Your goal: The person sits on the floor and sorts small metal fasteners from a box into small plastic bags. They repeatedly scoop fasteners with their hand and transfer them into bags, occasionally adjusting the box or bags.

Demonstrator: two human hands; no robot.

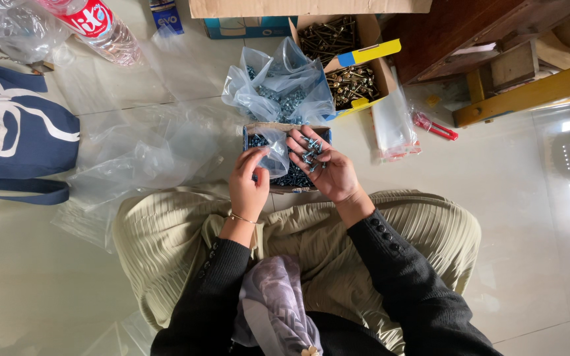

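Observation:
My right hand [324,168] is palm up over a small cardboard box of silvery-blue screws [295,178], with several screws [311,153] resting in the palm and on the fingers. My left hand [249,184] pinches the mouth of a small clear plastic bag [275,155] just left of the right hand. Both hands sit above my lap, which is covered by a pleated beige skirt [166,244]. Behind the box stands a larger open plastic bag of the same screws [285,92].
A cardboard box of brass-coloured screws [348,62] stands at the back. Loose plastic sheeting [133,148] and a navy tote bag [14,132] lie left. A plastic bottle [100,26], a red cutter [437,126], a packet of clear bags [394,125] and wooden furniture [496,46] are around.

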